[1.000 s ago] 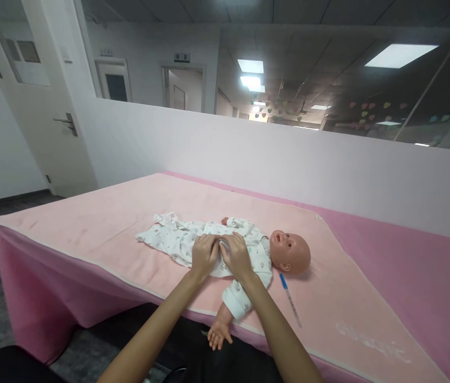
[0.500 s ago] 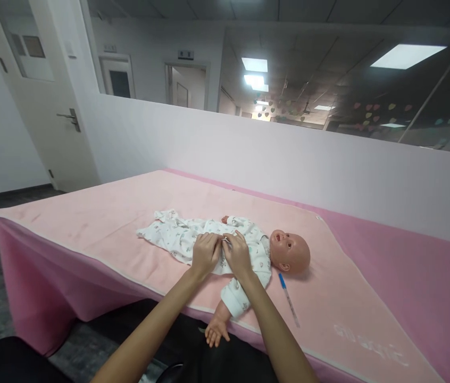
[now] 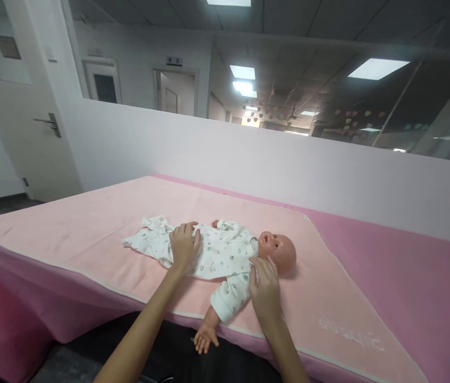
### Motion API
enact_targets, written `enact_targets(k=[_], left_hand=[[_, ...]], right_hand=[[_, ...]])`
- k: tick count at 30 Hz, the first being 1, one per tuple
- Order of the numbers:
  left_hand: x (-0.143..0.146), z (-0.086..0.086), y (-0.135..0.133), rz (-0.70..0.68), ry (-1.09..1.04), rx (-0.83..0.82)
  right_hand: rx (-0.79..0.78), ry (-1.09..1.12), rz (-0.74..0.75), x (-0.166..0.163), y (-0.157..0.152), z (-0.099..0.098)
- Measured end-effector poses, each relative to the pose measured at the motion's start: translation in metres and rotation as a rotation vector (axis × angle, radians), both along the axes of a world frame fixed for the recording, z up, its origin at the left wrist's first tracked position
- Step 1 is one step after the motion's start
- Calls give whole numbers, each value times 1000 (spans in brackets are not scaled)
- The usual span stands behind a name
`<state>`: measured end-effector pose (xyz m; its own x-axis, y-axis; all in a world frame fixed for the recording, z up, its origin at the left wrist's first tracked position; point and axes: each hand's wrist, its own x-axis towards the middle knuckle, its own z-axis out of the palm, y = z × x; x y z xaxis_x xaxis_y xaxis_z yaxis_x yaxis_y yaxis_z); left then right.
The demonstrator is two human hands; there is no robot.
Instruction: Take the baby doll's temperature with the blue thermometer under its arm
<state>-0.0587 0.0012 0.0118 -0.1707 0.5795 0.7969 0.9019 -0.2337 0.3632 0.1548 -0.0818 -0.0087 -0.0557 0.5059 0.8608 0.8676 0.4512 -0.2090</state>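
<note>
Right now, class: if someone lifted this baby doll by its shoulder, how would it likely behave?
The doll would probably flop: its arm already droops over the table edge. The hard-looking head may loll. The loose sleepsuit could slide under the right hand.

No text is legible. Pale embroidered lettering (image 3: 348, 334) on the pink blanket (image 3: 89, 234), to the right of the right hand (image 3: 265, 290), is too faint to read; the sign above the far doorway (image 3: 174, 61) is too small.
</note>
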Motion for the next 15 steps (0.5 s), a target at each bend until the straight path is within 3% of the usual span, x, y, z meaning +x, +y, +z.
enact_targets(k=[4,6,7,9,12,15], left_hand=[[32,23,26,-246,164,-124],[55,27,39,-513,195,-252],[65,27,45,-661,196,-349],[80,24,53,-814,189,-464],[84,19,55,-920,163,-530],[75,20,51,-1049,80,-622]], right_hand=[[-143,-49,-329,52,-43,-31],[-198,-107,-457,66,-56,-45],[-218,-142,-492,69,-60,-50],[-248,-201,-510,72,-64,-58],[-290,-197,-505,71,-69,-60],[-381,-62,-586,67,-76,-49]])
